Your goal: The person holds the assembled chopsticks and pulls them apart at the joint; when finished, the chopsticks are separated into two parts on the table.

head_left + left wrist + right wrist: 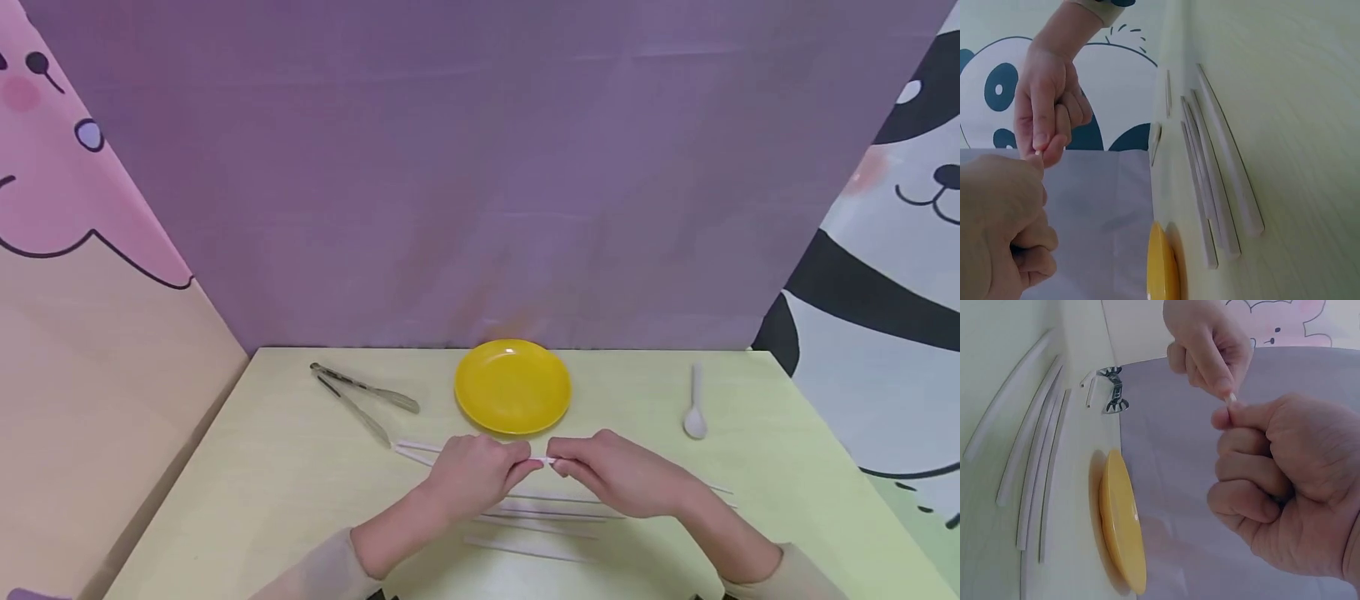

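Both hands meet just in front of the yellow plate, raised over the table. Between thumb and index finger, my left hand (474, 471) pinches one end of a thin white stick (1231, 397). The other end is pinched by my right hand (633, 479), its remaining fingers curled into the palm. Only a short piece of the stick shows between the fingertips. Below the hands lie several similar pale sticks (1229, 150), roughly side by side, some slightly curved. More stick ends (418, 447) show left of the left hand, partly hidden by it.
A yellow plate (512, 387) sits at the back middle of the pale table (247, 500). Spread metal tongs (367, 388) lie back left, and a pale spoon (695, 423) lies back right. A purple cloth wall (480, 183) rises behind the table.
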Tool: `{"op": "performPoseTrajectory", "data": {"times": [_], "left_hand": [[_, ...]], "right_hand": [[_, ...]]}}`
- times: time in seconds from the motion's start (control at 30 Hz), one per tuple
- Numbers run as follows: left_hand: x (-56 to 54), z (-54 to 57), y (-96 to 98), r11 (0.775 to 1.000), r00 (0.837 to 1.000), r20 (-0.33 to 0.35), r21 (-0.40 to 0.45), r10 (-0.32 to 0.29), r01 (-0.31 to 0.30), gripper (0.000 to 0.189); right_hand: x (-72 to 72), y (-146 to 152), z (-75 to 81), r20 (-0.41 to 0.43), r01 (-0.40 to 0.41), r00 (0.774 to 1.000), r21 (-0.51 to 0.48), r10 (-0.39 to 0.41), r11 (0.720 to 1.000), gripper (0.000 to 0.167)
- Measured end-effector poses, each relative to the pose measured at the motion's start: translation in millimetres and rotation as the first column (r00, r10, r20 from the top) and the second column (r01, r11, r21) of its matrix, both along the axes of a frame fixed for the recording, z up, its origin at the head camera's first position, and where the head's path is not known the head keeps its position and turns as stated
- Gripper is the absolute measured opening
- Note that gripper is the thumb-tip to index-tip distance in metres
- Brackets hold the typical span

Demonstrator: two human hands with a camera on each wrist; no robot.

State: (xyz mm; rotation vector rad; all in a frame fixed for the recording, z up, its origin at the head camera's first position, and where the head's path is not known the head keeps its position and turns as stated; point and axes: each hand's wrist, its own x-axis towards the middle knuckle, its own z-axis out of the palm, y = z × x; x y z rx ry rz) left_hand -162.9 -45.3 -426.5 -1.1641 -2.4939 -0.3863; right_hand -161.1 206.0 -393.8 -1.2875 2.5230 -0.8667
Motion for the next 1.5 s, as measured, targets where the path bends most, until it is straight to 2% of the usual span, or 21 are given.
{"op": "performPoseTrajectory", "data": {"times": [0.17, 0.23, 0.3, 0.43, 0.5, 0.6, 0.77, 0.87, 1.03, 1.13, 1.2, 1.37, 1.5], "left_hand": [[-1.5, 1.1, -5.2, 0.993, 0.994, 0.029, -0.05, -0.104, 0.105, 0.041], [-3.1, 2.1, -6.4, 0.99, 0.991, 0.038, -0.049, -0.129, 0.131, 0.041], [-4.4, 3.4, -6.8, 0.992, 0.991, 0.054, -0.037, -0.119, 0.121, 0.041], [-5.0, 6.1, -6.1, 0.998, 0.993, 0.103, -0.005, -0.057, 0.057, 0.041], [-4.8, 6.2, -6.5, 0.999, 0.995, 0.097, -0.01, -0.04, 0.041, 0.041], [-4.7, 5.6, -8.1, 0.997, 0.995, 0.061, -0.03, -0.075, 0.077, 0.041], [-5.5, 5.3, -11.3, 0.987, 0.987, 0.016, -0.036, -0.157, 0.157, 0.041], [-4.7, 5.9, -11.7, 0.99, 0.99, -0.014, -0.031, -0.141, 0.14, 0.041], [0.6, 5.0, -9.3, 0.999, 0.999, -0.042, -0.041, -0.023, 0.021, 0.041], [4.5, 7.0, -6.9, 0.998, 0.999, -0.03, -0.055, 0.026, -0.028, 0.04], [6.1, 8.3, -5.6, 0.998, 1.0, -0.013, -0.067, 0.015, -0.016, 0.04], [6.9, 11.3, -6.0, 0.995, 0.995, 0.072, -0.07, -0.066, 0.071, 0.04], [8.4, 11.2, -7.6, 0.997, 0.995, 0.096, -0.055, -0.041, 0.046, 0.04]], "right_hand": [[-4.0, 4, -1.7, 0.05, -0.133, 0.989, -0.047, 0.136, 0.99, 0.024], [-5.6, 4, -2.3, 0.044, -0.156, 0.986, -0.062, 0.159, 0.986, 0.023], [-6.5, 3, -2.3, 0.028, -0.142, 0.989, -0.067, 0.144, 0.988, 0.023], [-6.0, -1, -1.0, 0.008, -0.062, 0.998, -0.051, 0.063, 0.997, 0.025], [-5.0, -2, 0.4, 0.013, -0.04, 0.999, -0.033, 0.04, 0.999, 0.026], [-3.8, -1, 2.9, 0.033, -0.059, 0.998, -0.014, 0.059, 0.998, 0.026], [-3.1, 1, 6.2, 0.038, -0.132, 0.99, -0.023, 0.133, 0.991, 0.025], [-1.4, 0, 5.6, 0.018, -0.114, 0.993, -0.035, 0.114, 0.993, 0.026], [2.4, -4, 4.1, -0.043, -0.028, 0.999, -0.019, 0.027, 0.999, 0.027], [1.1, -3, 5.1, -0.05, -0.016, 0.999, -0.002, 0.016, 1.0, 0.027], [-0.9, 0, 5.6, -0.03, -0.041, 0.999, 0.005, 0.041, 0.999, 0.026], [-5.4, 6, 5.4, 0.011, -0.141, 0.99, -0.002, 0.141, 0.99, 0.024], [-5.2, 6, 5.3, -0.003, -0.122, 0.993, 0.005, 0.122, 0.993, 0.024]]}}
